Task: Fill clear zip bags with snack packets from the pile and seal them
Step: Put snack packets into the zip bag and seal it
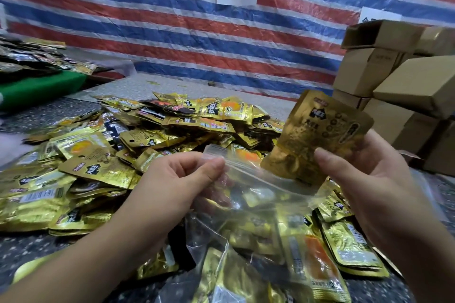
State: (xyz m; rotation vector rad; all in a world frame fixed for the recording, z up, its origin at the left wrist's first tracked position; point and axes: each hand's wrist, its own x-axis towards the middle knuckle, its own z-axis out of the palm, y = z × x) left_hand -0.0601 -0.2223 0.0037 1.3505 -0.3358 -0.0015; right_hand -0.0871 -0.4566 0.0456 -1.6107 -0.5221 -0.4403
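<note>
Loading a packet into the held-open bag

Our left hand (182, 174) pinches the clear plastic zip bag (248, 194) at its mouth while our right hand (369, 179) fingers grip a crinkled gold foil snack packet (317, 135) just above it; next we judge it must slide in, then we seal; the heaped gold packet pile (147, 128) crowds the speckled surface (29, 115), brown cardboard boxes (406, 86) stacked right

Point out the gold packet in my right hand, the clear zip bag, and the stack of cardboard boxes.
gold snack packet (317, 135): head view, middle of its printed face.
clear zip bag (248, 174): head view, upper wall just below the zip strip.
cardboard boxes (418, 81): head view, side of a box at the right.
</note>
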